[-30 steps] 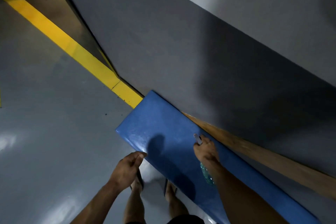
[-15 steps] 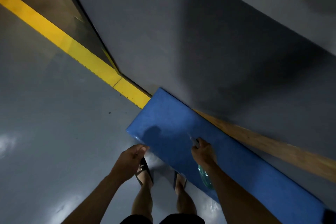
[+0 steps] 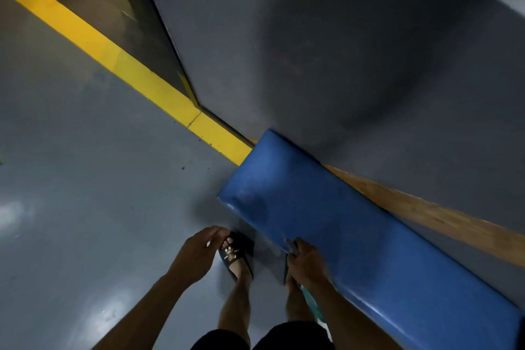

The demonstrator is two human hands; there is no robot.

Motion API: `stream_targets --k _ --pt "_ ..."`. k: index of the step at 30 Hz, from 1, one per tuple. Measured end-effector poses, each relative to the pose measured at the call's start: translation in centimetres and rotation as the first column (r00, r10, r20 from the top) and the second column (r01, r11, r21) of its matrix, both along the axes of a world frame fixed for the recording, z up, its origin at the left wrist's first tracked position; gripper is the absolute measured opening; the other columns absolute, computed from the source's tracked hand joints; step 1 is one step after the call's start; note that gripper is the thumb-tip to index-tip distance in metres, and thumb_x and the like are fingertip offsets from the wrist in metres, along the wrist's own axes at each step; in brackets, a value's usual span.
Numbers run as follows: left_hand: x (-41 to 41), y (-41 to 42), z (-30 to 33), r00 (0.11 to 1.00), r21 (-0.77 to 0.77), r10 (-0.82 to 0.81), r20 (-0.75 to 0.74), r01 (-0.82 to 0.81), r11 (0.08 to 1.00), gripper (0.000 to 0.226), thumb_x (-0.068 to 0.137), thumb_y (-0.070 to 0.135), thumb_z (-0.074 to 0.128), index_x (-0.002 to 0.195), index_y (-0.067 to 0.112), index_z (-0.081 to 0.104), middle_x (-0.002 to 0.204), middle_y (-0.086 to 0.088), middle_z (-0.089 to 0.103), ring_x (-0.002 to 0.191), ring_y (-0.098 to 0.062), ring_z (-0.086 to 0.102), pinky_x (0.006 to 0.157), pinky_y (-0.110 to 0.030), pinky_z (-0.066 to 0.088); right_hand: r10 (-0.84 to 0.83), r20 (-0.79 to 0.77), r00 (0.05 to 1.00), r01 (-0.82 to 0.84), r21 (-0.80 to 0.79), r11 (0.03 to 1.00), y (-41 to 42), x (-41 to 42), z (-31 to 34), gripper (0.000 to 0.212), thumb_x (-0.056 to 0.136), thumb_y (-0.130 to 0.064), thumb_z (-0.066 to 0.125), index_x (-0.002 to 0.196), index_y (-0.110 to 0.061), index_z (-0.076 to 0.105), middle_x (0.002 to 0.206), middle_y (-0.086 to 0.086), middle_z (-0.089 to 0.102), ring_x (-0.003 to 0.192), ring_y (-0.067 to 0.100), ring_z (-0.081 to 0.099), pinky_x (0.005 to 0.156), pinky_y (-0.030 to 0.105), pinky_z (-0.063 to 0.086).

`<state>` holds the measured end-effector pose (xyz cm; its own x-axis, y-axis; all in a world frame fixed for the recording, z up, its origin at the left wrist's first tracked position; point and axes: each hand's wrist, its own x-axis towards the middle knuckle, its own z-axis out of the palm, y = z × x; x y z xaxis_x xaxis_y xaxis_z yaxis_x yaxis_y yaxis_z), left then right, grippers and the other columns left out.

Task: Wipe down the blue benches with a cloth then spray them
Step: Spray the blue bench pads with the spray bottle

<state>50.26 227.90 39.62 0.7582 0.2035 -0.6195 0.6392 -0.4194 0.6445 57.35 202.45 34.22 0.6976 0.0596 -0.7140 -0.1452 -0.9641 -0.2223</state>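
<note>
Plainly, the largest things are the grey floor (image 3: pixel 85 207) and the dark wall (image 3: pixel 326 51), with a yellow line (image 3: pixel 119 60) running along the floor to the near-left end of the blue bench (image 3: pixel 355 236). That bench lies against the wall, above a wooden strip (image 3: pixel 426 213); its long axis runs from that upper-left end down toward the lower right, and its padded surface looks glossy.

At the bench's front edge, near the left end, the right hand (image 3: pixel 305 263) is closed around a spray bottle (image 3: pixel 311 302), whose pale green body shows under the wrist; its nozzle seems to point up along the bench toward the left end. This hand is the nearer one, with the bench just ahead and to its right.

Left of the bench, over the floor above a sandalled foot (image 3: pixel 235 253), the left hand (image 3: pixel 199 253) hangs loosely curled and apparently empty. No cloth shows, so spraying looks like the step in hand.
</note>
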Motion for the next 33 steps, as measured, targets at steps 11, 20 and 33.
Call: stream_targets --k 11,20,33 --pt "-3.6 3.0 -1.4 0.996 -0.019 0.084 0.024 -0.084 0.996 0.023 0.103 0.029 0.043 0.105 0.038 0.063 0.112 0.017 0.065 0.103 0.003 0.058 0.082 0.0 0.034 0.2 0.059 0.978 -0.204 0.072 0.976 6.8 0.5 0.5 0.032 0.092 -0.034 0.052 0.121 -0.019 0.055 0.13 0.008 0.061 0.12 0.03 0.056 0.093 0.034 0.044" --pt "-6.5 5.3 -1.5 0.982 -0.039 0.188 0.034 -0.186 0.982 0.021 0.102 0.034 0.043 0.109 0.037 0.063 0.112 0.018 0.064 0.106 0.0 0.057 0.083 0.0 0.034 0.299 0.051 0.953 -0.301 0.033 0.953 12.4 1.0 0.1 0.031 0.091 -0.029 0.05 0.12 -0.016 0.05 0.127 0.011 0.06 0.117 0.032 0.056 0.093 0.037 0.044" --pt "-6.2 5.6 -2.0 0.967 -0.079 0.25 0.051 -0.245 0.966 0.025 0.101 0.034 0.047 0.113 0.029 0.068 0.112 0.015 0.066 0.106 -0.001 0.059 0.082 0.0 0.034 0.15 0.15 0.977 -0.15 -0.013 0.989 11.8 5.3 1.0 0.023 0.098 -0.027 0.043 0.112 -0.012 0.053 0.114 0.014 0.062 0.104 0.035 0.059 0.083 0.039 0.045"
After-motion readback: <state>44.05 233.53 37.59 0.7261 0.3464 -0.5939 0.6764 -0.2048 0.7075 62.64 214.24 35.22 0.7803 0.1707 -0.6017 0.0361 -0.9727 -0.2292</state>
